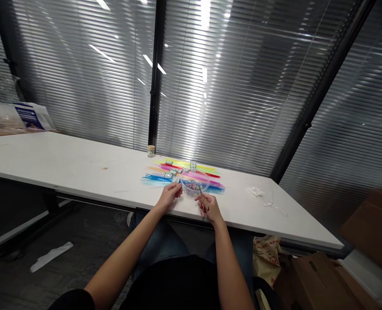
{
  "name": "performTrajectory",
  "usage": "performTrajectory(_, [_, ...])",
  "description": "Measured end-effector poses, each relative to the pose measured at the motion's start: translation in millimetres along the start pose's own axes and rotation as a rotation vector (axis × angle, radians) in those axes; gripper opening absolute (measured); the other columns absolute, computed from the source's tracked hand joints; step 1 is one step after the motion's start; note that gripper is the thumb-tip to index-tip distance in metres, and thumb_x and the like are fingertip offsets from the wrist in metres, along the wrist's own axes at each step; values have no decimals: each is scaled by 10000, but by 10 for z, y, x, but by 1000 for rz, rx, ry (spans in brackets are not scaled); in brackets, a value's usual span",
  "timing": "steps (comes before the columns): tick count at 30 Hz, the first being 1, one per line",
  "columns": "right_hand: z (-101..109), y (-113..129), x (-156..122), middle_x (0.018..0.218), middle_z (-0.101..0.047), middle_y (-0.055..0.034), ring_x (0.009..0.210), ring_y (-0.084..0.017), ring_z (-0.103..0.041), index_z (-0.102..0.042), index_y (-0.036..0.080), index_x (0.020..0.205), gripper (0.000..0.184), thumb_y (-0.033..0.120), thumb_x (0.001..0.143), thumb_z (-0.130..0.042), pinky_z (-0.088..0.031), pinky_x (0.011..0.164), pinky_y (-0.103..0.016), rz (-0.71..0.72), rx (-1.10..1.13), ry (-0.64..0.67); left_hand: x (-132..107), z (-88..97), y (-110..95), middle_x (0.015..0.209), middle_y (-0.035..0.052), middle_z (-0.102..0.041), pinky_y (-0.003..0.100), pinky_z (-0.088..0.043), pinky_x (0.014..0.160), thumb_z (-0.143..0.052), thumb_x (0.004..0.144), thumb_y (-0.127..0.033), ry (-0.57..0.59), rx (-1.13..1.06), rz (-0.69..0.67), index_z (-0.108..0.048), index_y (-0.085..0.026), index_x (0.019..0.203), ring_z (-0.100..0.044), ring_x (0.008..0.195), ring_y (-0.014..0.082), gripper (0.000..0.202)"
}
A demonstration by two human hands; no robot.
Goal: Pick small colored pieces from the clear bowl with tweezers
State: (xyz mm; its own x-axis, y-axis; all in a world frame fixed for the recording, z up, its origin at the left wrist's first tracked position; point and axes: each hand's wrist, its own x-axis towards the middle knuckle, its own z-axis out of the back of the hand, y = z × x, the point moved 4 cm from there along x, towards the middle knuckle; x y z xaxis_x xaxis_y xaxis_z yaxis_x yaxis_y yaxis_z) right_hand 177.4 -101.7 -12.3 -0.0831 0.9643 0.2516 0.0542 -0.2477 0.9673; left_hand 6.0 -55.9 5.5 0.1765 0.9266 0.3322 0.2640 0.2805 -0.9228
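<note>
The left hand (171, 194), fingertips drawn together on contents too small to tell, and the right hand (206, 205), closed around a slim tool (200, 187), flank a clear bowl (191, 193) just beyond them. Coloured straws (155, 177) border its far side. The tabletop (81, 165) stretches well leftward of the left hand, rightward past crumpled tissue (256, 191); its near edge passes beneath both wrists.

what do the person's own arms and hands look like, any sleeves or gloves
The left hand and right hand are ungloved, and both forearms are uncovered, with no watch or bracelet visible at the wrists. A black sleeve ends high on the left arm; the right sleeve can't be made out. The top is black too.
</note>
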Motion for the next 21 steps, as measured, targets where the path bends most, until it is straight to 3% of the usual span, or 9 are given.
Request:
performTrajectory(15, [-9, -10, 13, 494, -439, 73, 281, -57, -367, -614, 145, 746, 472, 612, 711, -666, -219, 297, -204, -11, 11, 7, -23, -4, -4, 642, 13, -532, 241, -345, 565, -638, 753, -521, 107, 110, -23, -579, -163, 627, -437, 582, 121, 384])
performTrajectory(21, [-36, 41, -12, 478, -421, 78, 277, -57, -361, -607, 151, 723, 496, 642, 684, -666, -214, 290, -201, -19, 11, -18, -25, -7, -15, 625, 12, -528, 250, -338, 559, -653, 722, -530, 83, 119, -3, -573, -170, 614, -434, 574, 128, 384])
